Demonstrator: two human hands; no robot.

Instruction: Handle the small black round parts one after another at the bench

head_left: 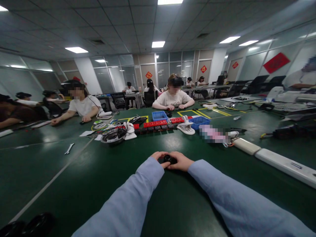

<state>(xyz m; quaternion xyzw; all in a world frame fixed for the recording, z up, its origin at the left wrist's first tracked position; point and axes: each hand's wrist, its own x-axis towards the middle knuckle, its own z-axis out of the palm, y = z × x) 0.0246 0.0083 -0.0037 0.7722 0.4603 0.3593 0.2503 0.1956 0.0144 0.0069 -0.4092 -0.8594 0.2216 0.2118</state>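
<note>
Both of my hands meet at the middle of the green table (163, 210), around a small black part with a round, ring-like top (167, 158). My left hand (159, 158) curls round its left side, and my right hand (181, 161) closes on its right side. The fingers hide much of the part, so its exact kind does not show. It sits low, at or just above the tabletop. Light blue sleeves cover both forearms.
Ahead lie red power strips (155, 123), a white clamp (186, 125), blue trays (160, 115) and a tangle of cables (114, 133). A wrench (69, 148) rests at left, a long white casing (286, 163) at right. Glossy black round things (38, 225) stand at bottom left. A person (174, 95) sits opposite.
</note>
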